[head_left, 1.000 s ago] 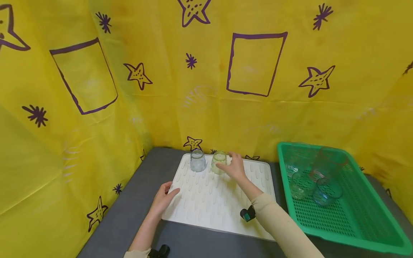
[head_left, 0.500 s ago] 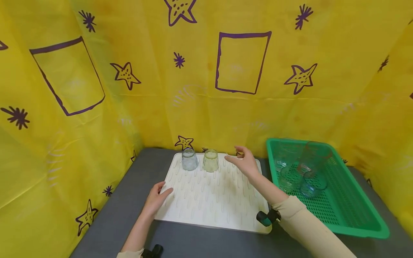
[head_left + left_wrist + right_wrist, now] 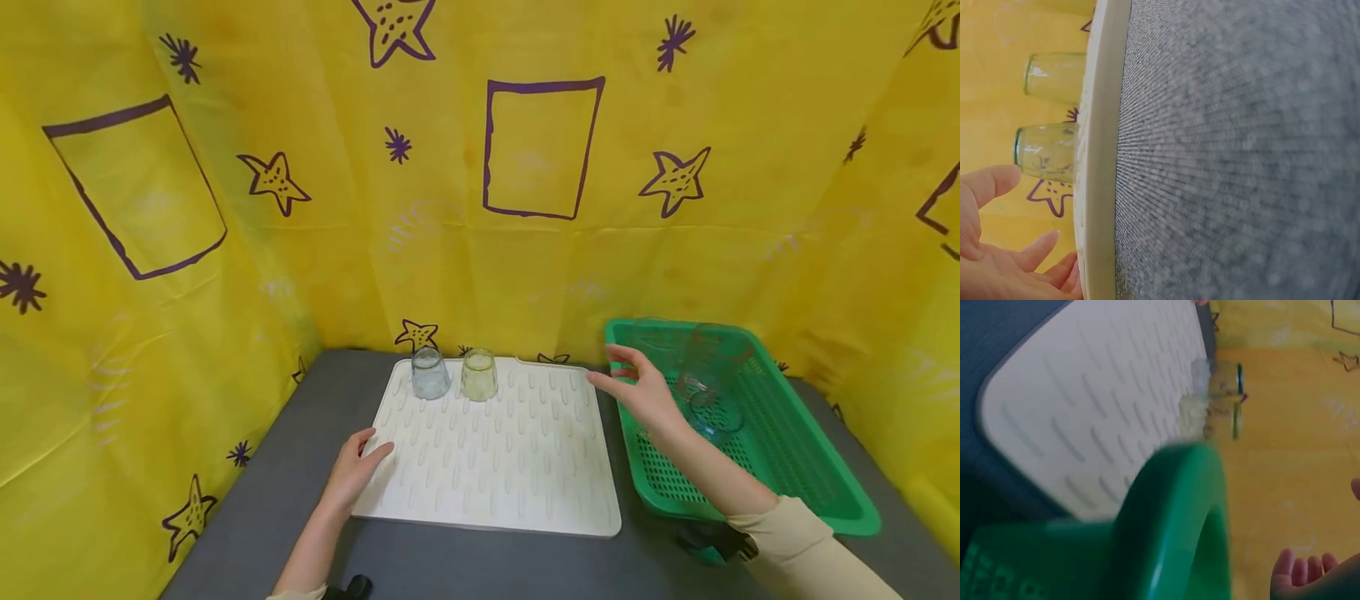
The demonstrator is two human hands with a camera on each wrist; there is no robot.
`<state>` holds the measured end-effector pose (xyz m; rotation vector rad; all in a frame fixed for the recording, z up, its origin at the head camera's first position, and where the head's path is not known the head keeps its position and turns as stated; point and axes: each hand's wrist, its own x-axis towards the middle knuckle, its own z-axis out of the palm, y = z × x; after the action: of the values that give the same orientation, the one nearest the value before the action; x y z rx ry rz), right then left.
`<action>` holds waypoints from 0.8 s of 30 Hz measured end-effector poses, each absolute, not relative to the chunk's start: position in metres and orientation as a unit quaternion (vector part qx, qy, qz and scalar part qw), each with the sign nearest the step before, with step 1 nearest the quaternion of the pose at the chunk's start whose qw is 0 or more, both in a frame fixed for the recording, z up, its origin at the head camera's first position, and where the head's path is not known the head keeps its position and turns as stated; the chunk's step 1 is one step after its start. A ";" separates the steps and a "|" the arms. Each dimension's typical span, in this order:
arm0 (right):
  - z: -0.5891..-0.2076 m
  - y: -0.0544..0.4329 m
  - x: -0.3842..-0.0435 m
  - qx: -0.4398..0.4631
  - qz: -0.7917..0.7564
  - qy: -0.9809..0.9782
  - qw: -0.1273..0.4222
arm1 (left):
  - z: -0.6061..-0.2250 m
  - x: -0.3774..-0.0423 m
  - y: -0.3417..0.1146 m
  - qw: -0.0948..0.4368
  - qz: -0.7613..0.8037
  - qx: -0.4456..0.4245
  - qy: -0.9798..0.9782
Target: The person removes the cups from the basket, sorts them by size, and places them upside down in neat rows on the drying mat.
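Observation:
On the white ridged mat (image 3: 495,467), a pale blue glass (image 3: 431,379) and a pale green glass (image 3: 479,381) stand side by side at the back left, narrower ends up. My left hand (image 3: 350,473) is at the mat's left edge, thumb apart from the fingers; in the left wrist view its fingertips (image 3: 1071,275) come right up to the mat's side. My right hand (image 3: 647,398) is over the left rim of the green basket (image 3: 813,446), fingers spread and holding nothing. It hides part of the basket's inside.
Inside the basket are a pinkish glass (image 3: 708,358) and a blue glass (image 3: 717,417), with others partly hidden. A dark grey tabletop (image 3: 300,467) lies around the mat. Behind hangs a yellow curtain (image 3: 450,275) with purple drawings.
My right hand has let go of the green glass and moved right, off the mat to the basket. The left hand stays at the mat's edge. The head view has turned rightward.

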<state>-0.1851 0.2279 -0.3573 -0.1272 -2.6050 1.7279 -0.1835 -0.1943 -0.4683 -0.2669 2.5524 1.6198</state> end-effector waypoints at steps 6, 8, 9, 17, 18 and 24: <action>-0.357 0.267 -0.171 -0.057 0.546 -0.835 0.015 | -0.466 -0.185 -0.195 0.056 0.523 -0.091 0.845; -0.359 0.279 -0.167 -0.063 0.537 -0.841 0.022 | -0.467 -0.186 -0.195 0.057 0.520 -0.092 0.847; -0.360 0.285 -0.166 -0.066 0.531 -0.844 0.026 | -0.467 -0.186 -0.194 0.055 0.517 -0.091 0.849; -0.373 0.326 -0.156 -0.097 0.487 -0.867 0.033 | -0.469 -0.186 -0.194 0.066 0.515 -0.095 0.849; -0.374 0.330 -0.155 -0.101 0.482 -0.870 0.031 | -0.469 -0.186 -0.194 0.067 0.515 -0.095 0.849; -0.382 0.349 -0.150 -0.114 0.447 -0.887 0.017 | -0.469 -0.184 -0.193 0.069 0.516 -0.093 0.849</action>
<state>-0.1500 0.3488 -0.3815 -0.3548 -2.7572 1.3883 -0.1839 -0.1926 -0.4690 -0.2806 2.5556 1.5537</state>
